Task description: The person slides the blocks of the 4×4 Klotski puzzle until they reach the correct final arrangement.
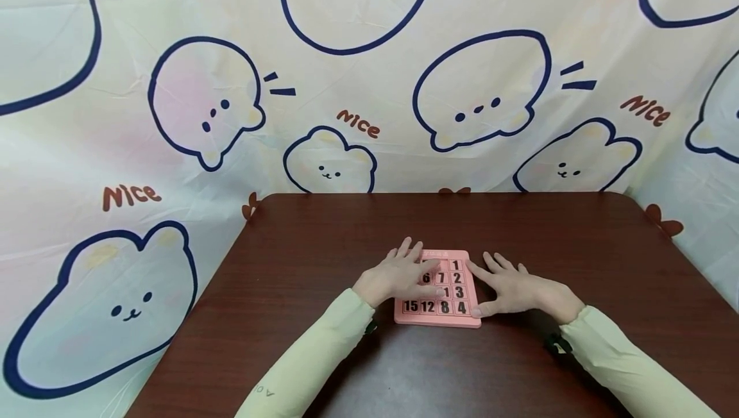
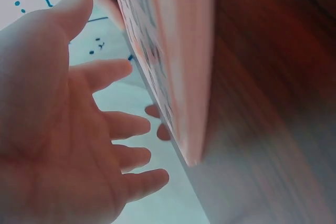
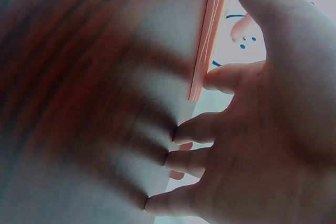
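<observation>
A pink sliding number puzzle (image 1: pixel 444 320) lies flat on the dark wooden table, its black-numbered tiles facing up. My left hand (image 1: pixel 398 278) reaches over its left side with fingers spread, index finger and thumb above the tiles and hiding some of them. Whether those fingertips touch the tiles I cannot tell. At the right edge is my right hand (image 1: pixel 510 291), thumb by the lower corner and index finger by the upper part. In the right wrist view its index fingertip meets the side of the puzzle (image 3: pixel 202 56), and the other fingertips rest on the table.
The brown table (image 1: pixel 323 225) has rounded far corners. Behind it hangs a pale curtain (image 1: pixel 392 78) printed with bear drawings and the word "Nice", which also runs along the sides. Dark bands show at both wrists, below pale green sleeves (image 1: pixel 317 354).
</observation>
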Available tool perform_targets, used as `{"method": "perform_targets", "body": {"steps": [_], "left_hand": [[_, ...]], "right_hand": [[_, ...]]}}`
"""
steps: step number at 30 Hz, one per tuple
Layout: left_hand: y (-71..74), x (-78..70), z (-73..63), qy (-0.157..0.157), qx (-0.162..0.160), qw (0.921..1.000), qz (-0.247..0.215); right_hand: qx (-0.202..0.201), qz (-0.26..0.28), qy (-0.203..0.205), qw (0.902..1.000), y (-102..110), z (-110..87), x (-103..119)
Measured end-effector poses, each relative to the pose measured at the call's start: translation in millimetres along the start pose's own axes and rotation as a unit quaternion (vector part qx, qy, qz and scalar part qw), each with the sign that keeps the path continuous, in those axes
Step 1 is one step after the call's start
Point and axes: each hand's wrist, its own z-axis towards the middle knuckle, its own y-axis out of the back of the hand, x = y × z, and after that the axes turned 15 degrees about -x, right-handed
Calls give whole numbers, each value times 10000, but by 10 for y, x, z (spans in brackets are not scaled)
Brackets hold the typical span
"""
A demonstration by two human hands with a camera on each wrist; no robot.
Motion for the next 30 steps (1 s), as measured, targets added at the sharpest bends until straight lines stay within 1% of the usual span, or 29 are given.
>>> {"method": "perform_targets", "body": {"steps": [8,13,20,25,30], "left_hand": [[-50,-201,127,-250,82,9997,24],[-82,-252,176,-299,88,9994,138],[-122,-221,176,-96,217,9995,217],[-101,-171,146,40,231,9997,117],[-95,-134,123,94,235,9997,5]], "right_hand": [[-12,10,85,10000,-13,6,-9],[-13,-3,84,10000,-10,10,-7],[-25,-68,67,10000,-26,20,-17],[-18,-71,67,10000,-25,20,-26],[-5,-89,44,10000,-24,21,-31]]}}
